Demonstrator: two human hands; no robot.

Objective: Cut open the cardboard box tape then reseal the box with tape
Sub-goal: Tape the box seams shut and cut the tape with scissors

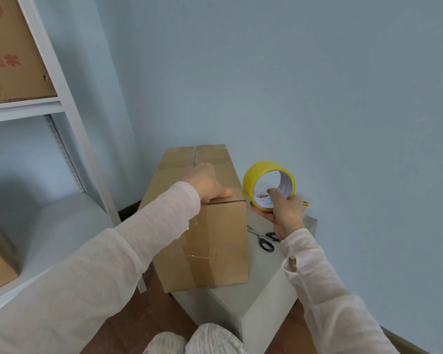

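Observation:
A closed cardboard box (210, 241) stands on a low white table (274, 274), its top seam running away from me with old clear tape on it. My left hand (206, 183) presses on the box top at the near edge, thumb pointing toward the right corner. My right hand (285, 210) grips a yellow tape roll (261, 178) just right of the box, fingers through the core. A short strip of tape runs from the roll to the box's near right corner. Black-handled scissors (265, 240) lie on the table beside the box.
A white metal shelf (49, 106) stands at the left with cardboard boxes (13, 54) on it. A pale blue wall (317, 98) is close behind the table. The floor is reddish brown, and my knees (189, 341) show at the bottom.

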